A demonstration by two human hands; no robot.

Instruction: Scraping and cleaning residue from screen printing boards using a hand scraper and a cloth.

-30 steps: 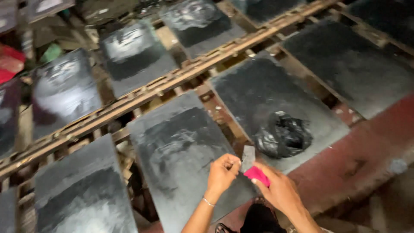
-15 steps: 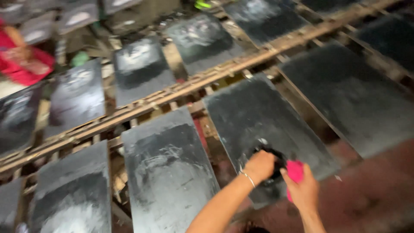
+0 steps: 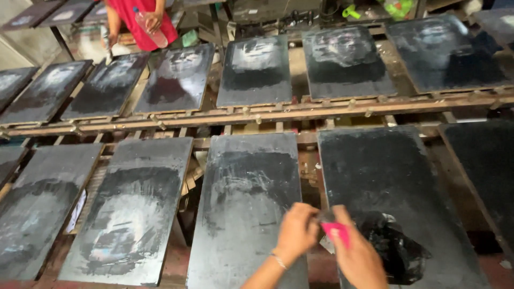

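Observation:
My left hand (image 3: 296, 233) and my right hand (image 3: 357, 257) meet at the bottom of the head view, over the gap between two dark rectangular boards. A small pink flat tool (image 3: 337, 231) sits between them; my right hand grips it and my left hand's fingertips pinch its upper end. A crumpled black plastic bag (image 3: 396, 246) lies on the right board (image 3: 391, 176), just beside my right hand. The middle board (image 3: 249, 192) is smeared with grey-white residue.
Two rows of dark smeared boards rest on a rusty wooden and metal frame (image 3: 278, 115). At the far left another person in red (image 3: 140, 21) holds a clear bottle. Green items lie at the top right (image 3: 399, 8).
The view swung left and leveled, bringing the far row and the person in red into sight. My hands drew back from the black bag and now meet around the pink tool.

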